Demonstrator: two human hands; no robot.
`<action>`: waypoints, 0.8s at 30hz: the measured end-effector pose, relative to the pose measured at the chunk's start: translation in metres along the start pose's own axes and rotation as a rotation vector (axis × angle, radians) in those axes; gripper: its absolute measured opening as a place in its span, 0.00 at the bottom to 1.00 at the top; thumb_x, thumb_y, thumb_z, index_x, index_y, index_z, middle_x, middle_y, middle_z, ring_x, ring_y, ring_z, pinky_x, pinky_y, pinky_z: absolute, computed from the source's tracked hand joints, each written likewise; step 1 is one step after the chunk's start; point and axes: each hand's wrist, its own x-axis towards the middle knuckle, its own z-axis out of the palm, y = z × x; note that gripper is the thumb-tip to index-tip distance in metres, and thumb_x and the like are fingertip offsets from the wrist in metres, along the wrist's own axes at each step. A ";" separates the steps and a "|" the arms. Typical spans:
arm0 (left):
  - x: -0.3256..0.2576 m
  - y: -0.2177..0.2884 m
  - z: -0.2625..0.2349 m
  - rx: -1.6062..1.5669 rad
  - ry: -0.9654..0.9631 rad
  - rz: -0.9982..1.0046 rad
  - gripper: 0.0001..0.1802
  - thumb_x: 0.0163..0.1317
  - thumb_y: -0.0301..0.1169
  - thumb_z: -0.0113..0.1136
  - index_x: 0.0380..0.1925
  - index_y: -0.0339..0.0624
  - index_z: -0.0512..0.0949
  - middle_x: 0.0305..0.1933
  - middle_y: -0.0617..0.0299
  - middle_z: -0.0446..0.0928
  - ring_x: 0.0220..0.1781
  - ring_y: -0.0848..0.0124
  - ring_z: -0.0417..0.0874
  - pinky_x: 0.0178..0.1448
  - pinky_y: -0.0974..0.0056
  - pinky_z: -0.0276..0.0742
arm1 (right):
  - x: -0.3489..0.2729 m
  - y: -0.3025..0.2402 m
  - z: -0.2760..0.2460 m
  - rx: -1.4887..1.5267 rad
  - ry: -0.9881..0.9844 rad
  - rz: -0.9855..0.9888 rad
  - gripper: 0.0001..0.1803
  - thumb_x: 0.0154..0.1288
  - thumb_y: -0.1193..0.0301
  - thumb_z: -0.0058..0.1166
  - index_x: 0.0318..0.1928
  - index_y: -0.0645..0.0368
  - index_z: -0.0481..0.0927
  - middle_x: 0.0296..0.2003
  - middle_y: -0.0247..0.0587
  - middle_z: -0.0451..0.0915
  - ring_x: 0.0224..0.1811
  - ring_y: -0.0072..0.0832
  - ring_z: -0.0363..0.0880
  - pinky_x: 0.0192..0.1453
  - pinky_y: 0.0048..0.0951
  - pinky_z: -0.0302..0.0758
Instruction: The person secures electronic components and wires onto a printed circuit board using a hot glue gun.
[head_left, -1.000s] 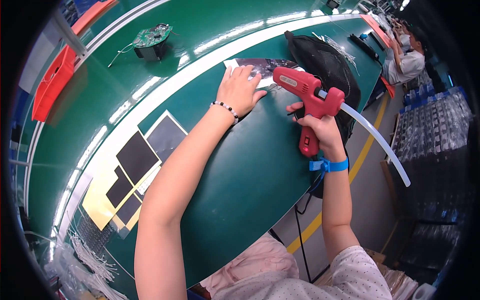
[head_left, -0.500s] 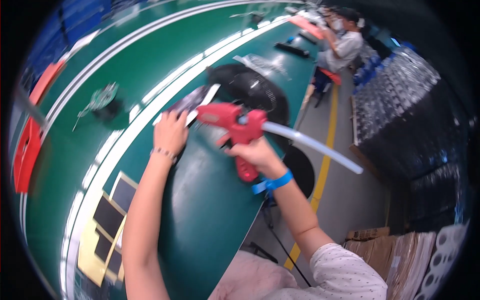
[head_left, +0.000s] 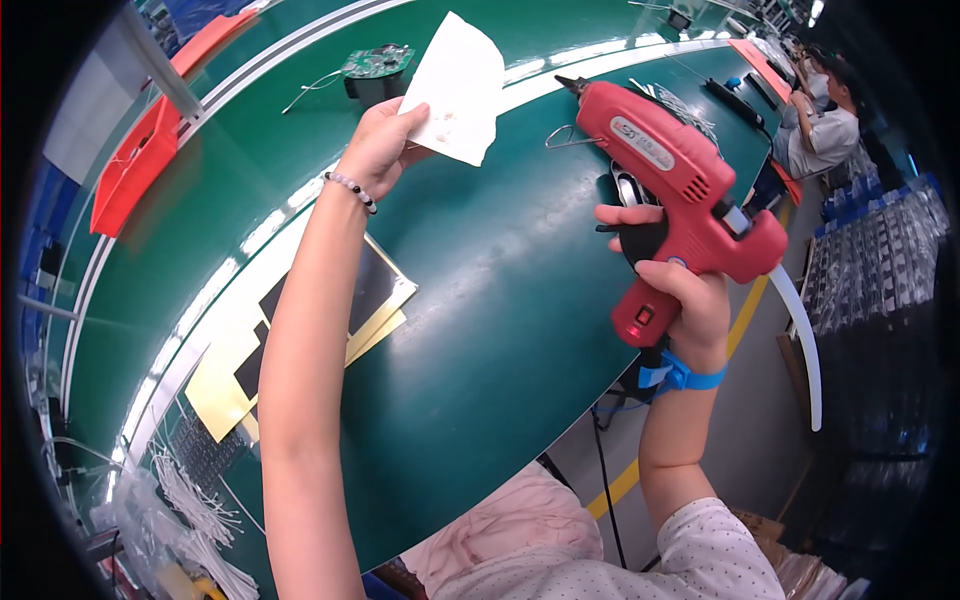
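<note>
My left hand (head_left: 385,145) is raised over the far side of the green table, its thumb and fingers closed on a white sheet of paper (head_left: 465,80). A few small brownish marks show on the sheet near my thumb. In my right hand (head_left: 692,300) is a red hot glue gun (head_left: 660,150), gripped by its handle with the nozzle pointing up and left toward the paper, apart from it. A long whitish glue stick (head_left: 803,350) curves out of the gun's back end. A blue band (head_left: 690,375) circles my right wrist.
Black sheets with yellow backing (head_left: 385,295) lie beside my left forearm. Across the table, a green circuit board (head_left: 380,62) sits on the green belt. Red bins (head_left: 140,170) stand at the left. White cable ties (head_left: 195,500) lie lower left; a co-worker (head_left: 825,130) sits far right.
My left hand has come off the dark piece on the table and now holds up the white paper. The glue gun has shifted right and tilted, nozzle higher. My view has turned left.
</note>
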 end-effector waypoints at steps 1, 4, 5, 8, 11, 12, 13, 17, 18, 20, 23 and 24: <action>-0.004 0.001 -0.001 -0.006 -0.036 0.000 0.16 0.60 0.30 0.48 0.45 0.31 0.69 0.41 0.56 0.76 0.40 0.70 0.79 0.48 0.65 0.75 | -0.002 -0.003 0.002 0.000 -0.003 0.001 0.29 0.42 0.80 0.47 0.51 0.67 0.65 0.43 0.50 0.76 0.42 0.31 0.75 0.49 0.31 0.71; -0.011 0.002 -0.003 0.056 -0.072 0.012 0.18 0.60 0.31 0.51 0.46 0.30 0.68 0.41 0.56 0.75 0.41 0.71 0.79 0.49 0.65 0.74 | -0.006 -0.007 0.005 0.027 -0.025 -0.039 0.29 0.42 0.79 0.46 0.52 0.68 0.64 0.43 0.52 0.75 0.43 0.31 0.74 0.49 0.32 0.71; -0.013 0.003 -0.003 0.125 -0.075 0.022 0.19 0.59 0.32 0.52 0.47 0.30 0.68 0.41 0.56 0.76 0.40 0.72 0.79 0.49 0.66 0.74 | -0.007 -0.008 0.004 0.023 -0.024 -0.043 0.30 0.42 0.79 0.47 0.52 0.68 0.64 0.43 0.53 0.75 0.43 0.32 0.74 0.50 0.32 0.71; -0.013 0.002 -0.002 0.195 -0.077 0.061 0.20 0.58 0.32 0.53 0.47 0.29 0.68 0.40 0.57 0.76 0.37 0.75 0.79 0.45 0.69 0.74 | -0.008 -0.010 0.002 0.014 -0.011 -0.040 0.32 0.41 0.77 0.47 0.54 0.68 0.63 0.43 0.54 0.75 0.44 0.33 0.74 0.50 0.32 0.71; -0.016 0.003 -0.004 0.240 -0.086 0.084 0.19 0.58 0.32 0.53 0.46 0.29 0.69 0.39 0.58 0.77 0.36 0.76 0.78 0.44 0.71 0.73 | -0.009 -0.010 0.004 0.017 0.011 -0.022 0.33 0.41 0.77 0.48 0.54 0.67 0.62 0.43 0.54 0.75 0.43 0.32 0.74 0.50 0.31 0.70; -0.017 0.003 -0.003 0.239 -0.083 0.083 0.19 0.58 0.32 0.53 0.46 0.29 0.69 0.39 0.58 0.77 0.36 0.76 0.78 0.44 0.71 0.73 | -0.009 -0.011 0.005 0.021 0.021 -0.013 0.34 0.40 0.77 0.48 0.55 0.67 0.61 0.43 0.55 0.75 0.42 0.32 0.74 0.50 0.31 0.70; -0.019 0.004 -0.003 0.242 -0.083 0.094 0.19 0.58 0.32 0.53 0.46 0.29 0.69 0.39 0.58 0.77 0.37 0.76 0.78 0.44 0.71 0.73 | -0.009 -0.010 0.005 0.021 0.018 -0.012 0.34 0.40 0.77 0.48 0.55 0.67 0.61 0.43 0.55 0.75 0.42 0.32 0.74 0.50 0.31 0.70; -0.024 0.002 0.001 0.305 -0.067 0.101 0.18 0.58 0.32 0.53 0.46 0.31 0.70 0.38 0.60 0.77 0.36 0.77 0.77 0.44 0.70 0.73 | -0.012 -0.011 0.005 0.037 0.036 0.000 0.34 0.40 0.77 0.48 0.55 0.68 0.62 0.43 0.55 0.75 0.42 0.32 0.74 0.50 0.30 0.70; -0.025 0.002 0.000 0.304 -0.061 0.099 0.18 0.58 0.32 0.53 0.46 0.31 0.70 0.38 0.60 0.77 0.36 0.77 0.77 0.44 0.70 0.73 | -0.013 -0.011 0.006 0.036 0.046 0.007 0.34 0.40 0.77 0.48 0.54 0.69 0.62 0.43 0.56 0.75 0.42 0.32 0.74 0.50 0.30 0.70; -0.027 0.003 -0.003 0.325 -0.068 0.085 0.17 0.58 0.31 0.53 0.45 0.32 0.71 0.37 0.60 0.77 0.35 0.77 0.77 0.43 0.70 0.73 | -0.013 -0.012 0.009 0.046 0.041 0.004 0.34 0.39 0.77 0.48 0.54 0.69 0.62 0.43 0.56 0.75 0.42 0.32 0.74 0.50 0.29 0.70; -0.030 0.002 -0.002 0.275 -0.073 0.087 0.18 0.58 0.31 0.53 0.46 0.32 0.71 0.37 0.61 0.76 0.36 0.77 0.77 0.43 0.70 0.72 | -0.013 -0.013 0.013 0.050 0.057 0.005 0.34 0.39 0.77 0.48 0.54 0.69 0.62 0.42 0.57 0.75 0.42 0.33 0.75 0.50 0.29 0.70; -0.030 0.001 -0.003 0.274 -0.068 0.087 0.18 0.58 0.31 0.53 0.46 0.32 0.71 0.37 0.61 0.76 0.36 0.77 0.77 0.43 0.70 0.72 | -0.014 -0.012 0.014 0.052 0.071 0.008 0.34 0.38 0.77 0.48 0.53 0.70 0.63 0.42 0.58 0.75 0.42 0.33 0.75 0.50 0.29 0.70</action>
